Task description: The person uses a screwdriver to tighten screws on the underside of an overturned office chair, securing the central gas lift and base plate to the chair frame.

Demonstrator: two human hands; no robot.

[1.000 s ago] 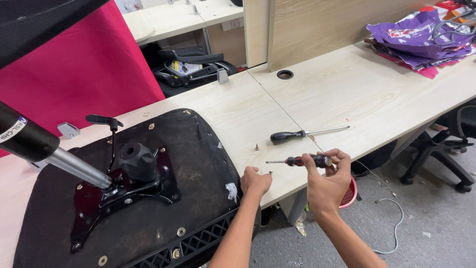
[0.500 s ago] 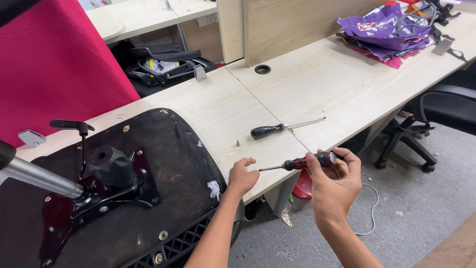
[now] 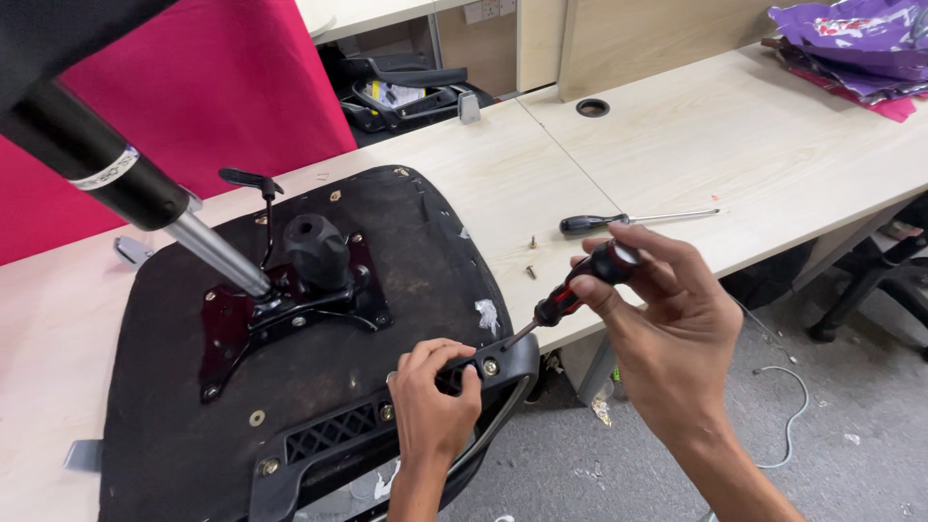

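In the head view, a red-and-black screwdriver (image 3: pixel 580 285) is gripped in the closed right hand (image 3: pixel 667 329), its tip set toward a screw (image 3: pixel 491 367) on the black plastic bracket (image 3: pixel 387 425). The bracket is pinched by the left hand (image 3: pixel 435 401) at the front edge of the upturned chair seat (image 3: pixel 290 367), which lies on the bench (image 3: pixel 754 155). A second screwdriver (image 3: pixel 628 220) lies nearby.

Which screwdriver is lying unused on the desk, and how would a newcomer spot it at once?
Start at the upturned black chair seat on the pale wooden desk. Just right of it, past two loose screws, lies the spare screwdriver, flat and untouched. Its handle is all black with a long bare shaft, whereas the red-and-black screwdriver sits in the right hand.
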